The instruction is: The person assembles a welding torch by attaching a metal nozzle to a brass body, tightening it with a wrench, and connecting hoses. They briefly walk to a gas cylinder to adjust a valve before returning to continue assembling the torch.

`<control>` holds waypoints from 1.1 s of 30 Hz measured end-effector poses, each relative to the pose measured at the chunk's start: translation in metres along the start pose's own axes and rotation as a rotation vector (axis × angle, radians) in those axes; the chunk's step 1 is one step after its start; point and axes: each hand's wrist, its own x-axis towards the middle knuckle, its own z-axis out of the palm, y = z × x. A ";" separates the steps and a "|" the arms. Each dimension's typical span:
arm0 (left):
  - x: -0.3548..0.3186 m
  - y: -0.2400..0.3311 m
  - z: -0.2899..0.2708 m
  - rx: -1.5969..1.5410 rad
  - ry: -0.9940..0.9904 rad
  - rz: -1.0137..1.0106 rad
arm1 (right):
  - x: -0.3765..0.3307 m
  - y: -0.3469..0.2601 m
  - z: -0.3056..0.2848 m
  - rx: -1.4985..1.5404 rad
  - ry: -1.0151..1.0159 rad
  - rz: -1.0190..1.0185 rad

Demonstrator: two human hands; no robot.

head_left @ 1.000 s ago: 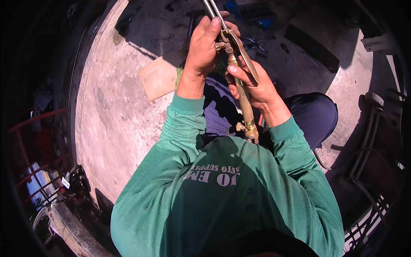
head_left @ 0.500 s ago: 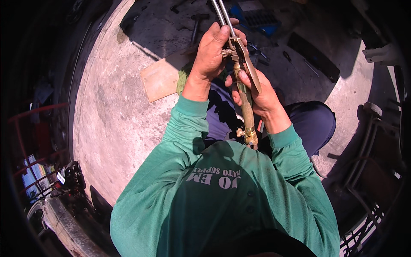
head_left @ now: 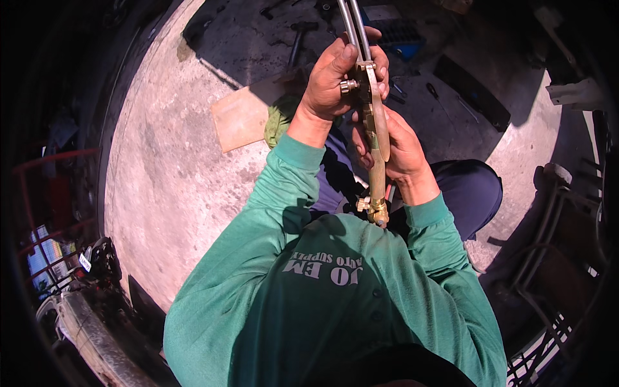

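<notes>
Both my hands hold a brass cutting torch (head_left: 377,177) upright in front of my chest, its steel tubes running out past the top edge. My left hand (head_left: 327,84) is closed around the torch head end of the handle, beside a knurled side knob (head_left: 349,86) and the base of the tubes. Lower down, my right hand (head_left: 405,147) wraps the handle behind the long flat lever (head_left: 380,132). Brass valve knobs (head_left: 364,204) show at the lower end, close to my green shirt. The torch's tip is out of view.
On the concrete floor lie a brown flat sheet (head_left: 240,117), a green cloth (head_left: 277,121), a hammer (head_left: 297,44), a screwdriver (head_left: 433,92) and a dark slab (head_left: 471,93). A blue tray (head_left: 407,49) sits beyond my hands. A metal-framed chair (head_left: 558,238) stands at right.
The torch has swung slightly to the right at its top and turned about its length, so the lever faces me more. My left hand has shifted right and down with it.
</notes>
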 end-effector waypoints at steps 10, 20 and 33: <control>0.009 0.000 0.008 0.077 0.011 -0.015 | -0.007 -0.006 0.001 -0.084 0.063 -0.050; 0.013 -0.010 0.014 0.093 0.168 -0.059 | -0.015 -0.015 -0.003 -0.063 0.106 -0.029; 0.007 -0.006 0.007 0.083 0.173 -0.080 | -0.008 -0.021 0.029 -0.448 0.418 -0.049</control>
